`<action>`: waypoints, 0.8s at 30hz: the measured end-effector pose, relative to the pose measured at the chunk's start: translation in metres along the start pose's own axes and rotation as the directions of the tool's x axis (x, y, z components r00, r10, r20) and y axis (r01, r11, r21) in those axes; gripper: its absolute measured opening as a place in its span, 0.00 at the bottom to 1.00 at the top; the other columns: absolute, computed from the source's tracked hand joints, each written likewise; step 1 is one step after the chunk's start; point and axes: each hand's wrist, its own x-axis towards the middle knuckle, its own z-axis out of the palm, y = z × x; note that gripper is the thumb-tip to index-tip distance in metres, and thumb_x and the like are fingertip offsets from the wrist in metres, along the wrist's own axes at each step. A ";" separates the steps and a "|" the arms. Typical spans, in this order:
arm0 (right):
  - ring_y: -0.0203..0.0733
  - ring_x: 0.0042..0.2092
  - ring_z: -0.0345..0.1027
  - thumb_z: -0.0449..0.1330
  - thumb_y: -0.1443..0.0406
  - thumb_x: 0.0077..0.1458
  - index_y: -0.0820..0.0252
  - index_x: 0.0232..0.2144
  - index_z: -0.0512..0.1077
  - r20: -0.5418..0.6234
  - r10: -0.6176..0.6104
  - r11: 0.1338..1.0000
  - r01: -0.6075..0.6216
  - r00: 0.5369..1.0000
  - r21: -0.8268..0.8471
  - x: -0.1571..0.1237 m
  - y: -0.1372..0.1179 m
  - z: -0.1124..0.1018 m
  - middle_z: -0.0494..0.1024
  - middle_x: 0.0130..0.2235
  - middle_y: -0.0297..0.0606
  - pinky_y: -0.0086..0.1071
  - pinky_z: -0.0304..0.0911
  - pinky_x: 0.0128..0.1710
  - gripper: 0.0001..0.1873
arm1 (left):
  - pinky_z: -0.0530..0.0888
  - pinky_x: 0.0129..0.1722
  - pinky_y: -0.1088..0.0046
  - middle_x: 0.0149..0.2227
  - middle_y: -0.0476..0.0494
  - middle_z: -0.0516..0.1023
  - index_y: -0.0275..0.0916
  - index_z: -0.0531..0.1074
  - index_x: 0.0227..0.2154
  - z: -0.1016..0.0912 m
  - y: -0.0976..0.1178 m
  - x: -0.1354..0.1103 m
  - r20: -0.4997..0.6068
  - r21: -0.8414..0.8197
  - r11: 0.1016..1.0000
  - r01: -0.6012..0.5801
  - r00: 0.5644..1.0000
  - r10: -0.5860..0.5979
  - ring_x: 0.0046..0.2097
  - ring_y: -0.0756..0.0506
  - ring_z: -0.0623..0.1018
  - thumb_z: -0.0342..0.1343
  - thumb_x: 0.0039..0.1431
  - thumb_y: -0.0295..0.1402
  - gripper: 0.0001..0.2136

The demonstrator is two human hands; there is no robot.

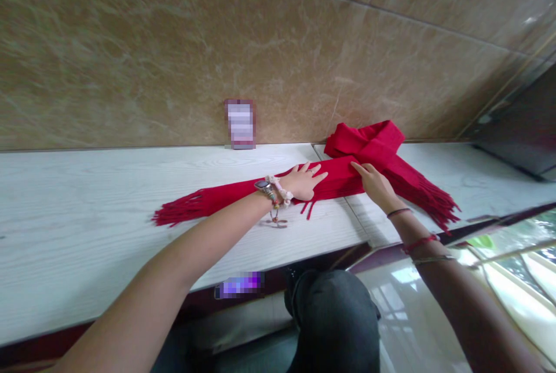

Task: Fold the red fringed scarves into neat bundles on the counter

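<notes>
- Scarf [343, 173], red and fringed, is lying across the frame's centre on the worktop [78, 199]; a looped red length [369, 140] is resting at centre right, possibly the same piece.
- Left hand [304, 182] is resting palm-down near the centre, fingers spread apart.
- Right hand [377, 185] is touching the cloth right of centre, forefinger extending; whether it is pinching, I cannot tell.
- Smoothing well, I judge, is calling for a flat left palm, outward right-hand strokes and tucking the loose strands [310, 211] below centre.
</notes>
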 end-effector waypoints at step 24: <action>0.47 0.60 0.54 0.41 0.64 0.63 0.65 0.57 0.59 0.121 -0.133 0.991 0.132 0.984 0.015 0.030 -0.046 0.021 0.61 0.59 0.50 0.45 0.53 0.55 0.23 | 0.52 0.60 0.60 0.62 0.36 0.53 0.32 0.52 0.60 0.032 -0.001 0.019 -0.278 0.030 0.998 0.055 0.960 -0.044 0.63 0.42 0.54 0.34 0.64 0.40 0.25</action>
